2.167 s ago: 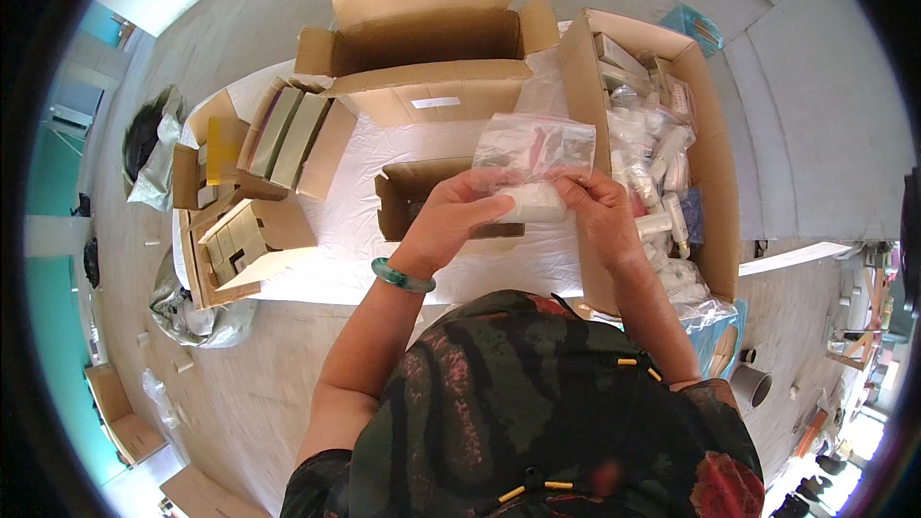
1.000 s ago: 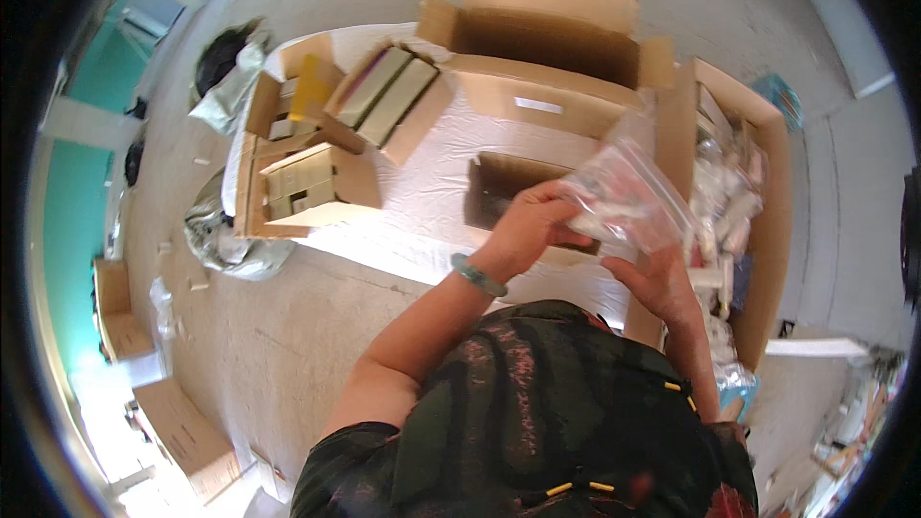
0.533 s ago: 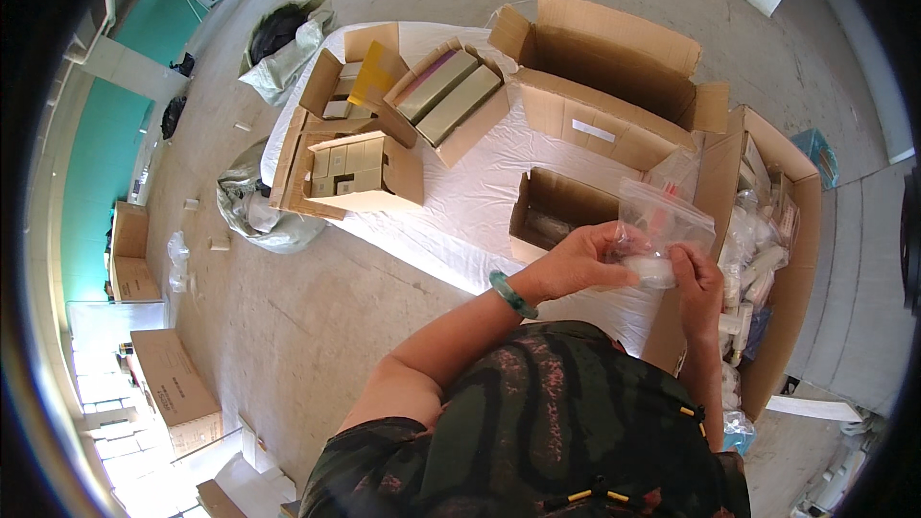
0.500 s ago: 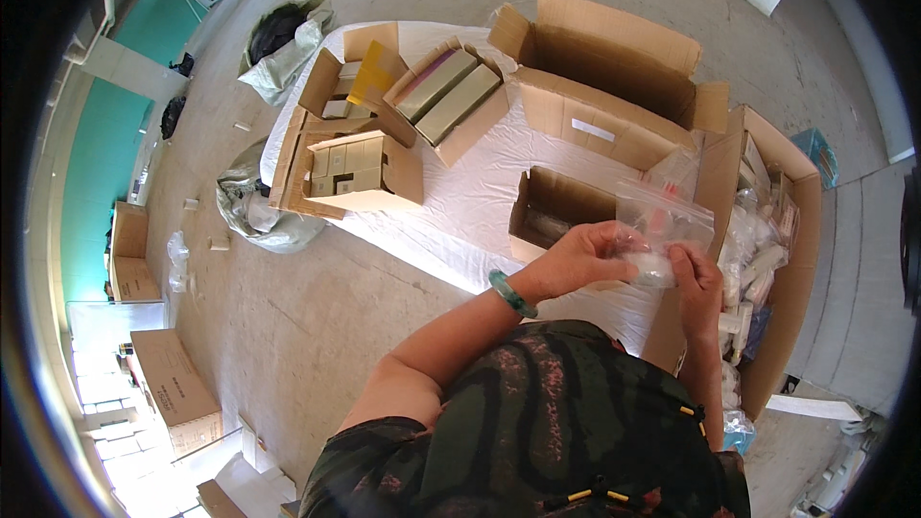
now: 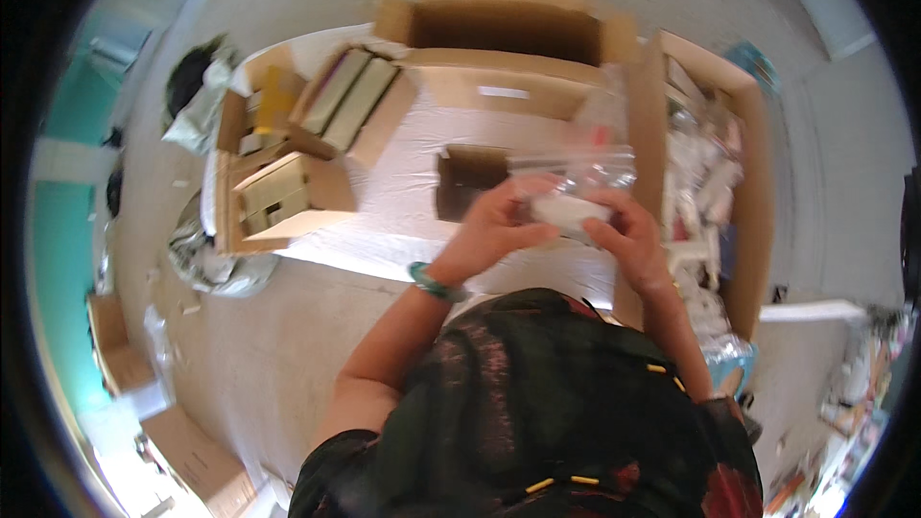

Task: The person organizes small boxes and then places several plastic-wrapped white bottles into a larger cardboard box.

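Between my hands is a clear zip-lock bag with a white item inside, its shape blurred. My left hand, with a green bangle at the wrist, grips the bag's left side between thumb and fingers. On the other side, my right hand pinches the bag's right lower part. Just beyond my left hand stands a small open cardboard box, dark inside. To the right of my right hand is a long open carton filled with white and clear-wrapped items.
A large open carton stands at the table's far side. Left of it, a box holds long olive boxes; more cartons with small boxes sit at the left edge of the white-covered table. Sacks lie on the floor beyond.
The view has shifted, so the table and boxes appear further left. My right hand's fingers have come further round the bag, and the bag is held more level, closer in front of me.
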`<action>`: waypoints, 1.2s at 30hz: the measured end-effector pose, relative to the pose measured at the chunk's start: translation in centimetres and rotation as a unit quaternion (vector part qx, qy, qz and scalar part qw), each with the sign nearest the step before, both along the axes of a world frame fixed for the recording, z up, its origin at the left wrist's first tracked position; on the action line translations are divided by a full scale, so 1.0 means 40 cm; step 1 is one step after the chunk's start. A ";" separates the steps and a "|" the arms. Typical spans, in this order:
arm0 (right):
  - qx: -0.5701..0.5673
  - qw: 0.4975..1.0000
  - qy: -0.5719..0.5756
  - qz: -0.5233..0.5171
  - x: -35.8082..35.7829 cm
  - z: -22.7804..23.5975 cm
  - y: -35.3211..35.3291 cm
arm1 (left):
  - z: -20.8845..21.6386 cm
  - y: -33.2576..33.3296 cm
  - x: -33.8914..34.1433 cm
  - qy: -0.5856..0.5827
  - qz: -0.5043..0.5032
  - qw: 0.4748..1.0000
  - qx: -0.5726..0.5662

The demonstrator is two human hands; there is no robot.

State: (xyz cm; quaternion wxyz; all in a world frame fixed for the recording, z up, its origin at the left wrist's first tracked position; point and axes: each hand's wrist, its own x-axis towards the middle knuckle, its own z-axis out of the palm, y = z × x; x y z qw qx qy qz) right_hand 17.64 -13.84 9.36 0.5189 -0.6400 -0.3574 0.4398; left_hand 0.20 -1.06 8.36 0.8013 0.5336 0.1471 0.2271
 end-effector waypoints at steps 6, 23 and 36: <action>0.091 0.995 -0.035 0.036 -0.028 0.017 -0.013 | -0.006 -0.008 -0.006 0.021 0.002 0.997 -0.077; 0.038 0.991 0.126 0.028 -0.041 0.037 0.044 | 0.009 -0.006 -0.034 0.002 0.039 0.994 -0.104; 0.084 0.993 0.075 -0.024 -0.057 -0.032 0.036 | -0.017 0.023 -0.028 0.018 0.057 0.990 -0.129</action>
